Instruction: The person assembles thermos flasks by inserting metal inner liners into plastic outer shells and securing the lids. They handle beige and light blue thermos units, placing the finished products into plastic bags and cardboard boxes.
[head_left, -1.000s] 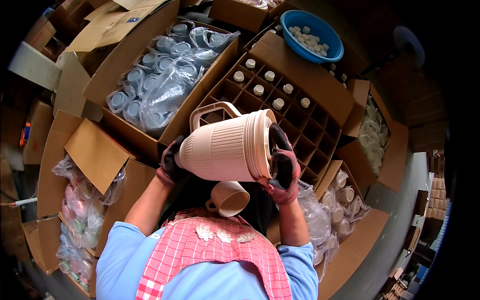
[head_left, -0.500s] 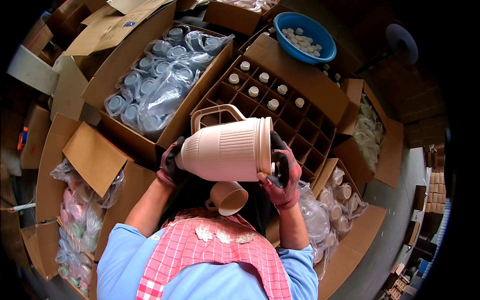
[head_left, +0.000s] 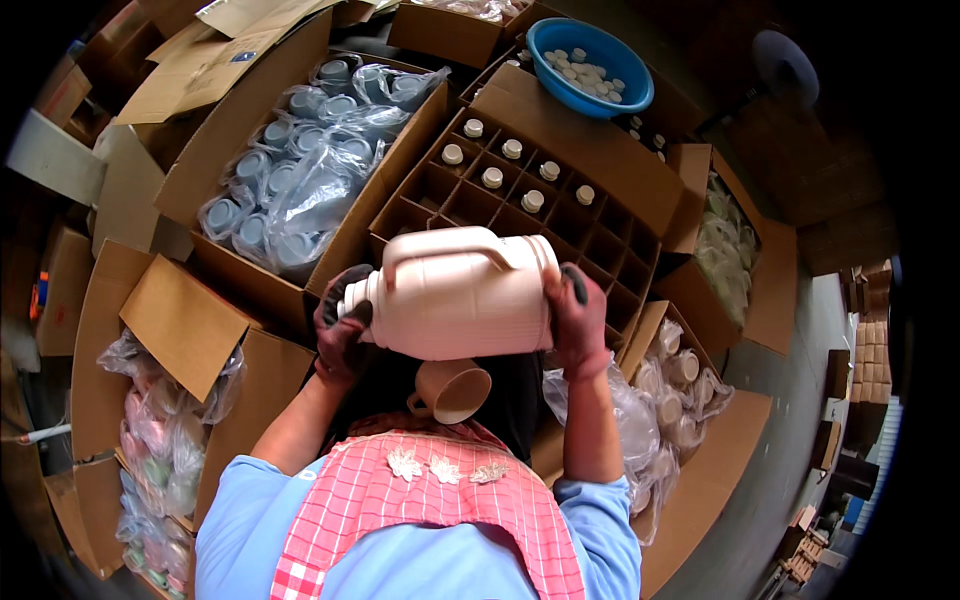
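A pale pink thermos jug (head_left: 455, 318) lies sideways in the air in front of my chest, its looped handle along the upper side. My left hand (head_left: 343, 330), in a dark red and black glove, is closed round the ridged, narrow neck at the jug's left end. At the wide right end, my right hand (head_left: 580, 318), gloved alike, grips the rim; its palm side is partly hidden. Below the jug, a pale pink cup (head_left: 458, 393) with a small handle rests on its side on my lap.
Ahead stands a divided carton (head_left: 425, 190) with several white-capped bottles in its cells. A blue basin (head_left: 590, 98) of white caps sits behind it. At far left, a carton (head_left: 345, 235) holds bagged blue-grey cups. Bagged pale cups (head_left: 675, 400) fill a carton at right.
The jug has rolled and tipped, so its handle now lies across the upper side and its ridged neck shows at left. My right hand has shifted its hold on the wide end.
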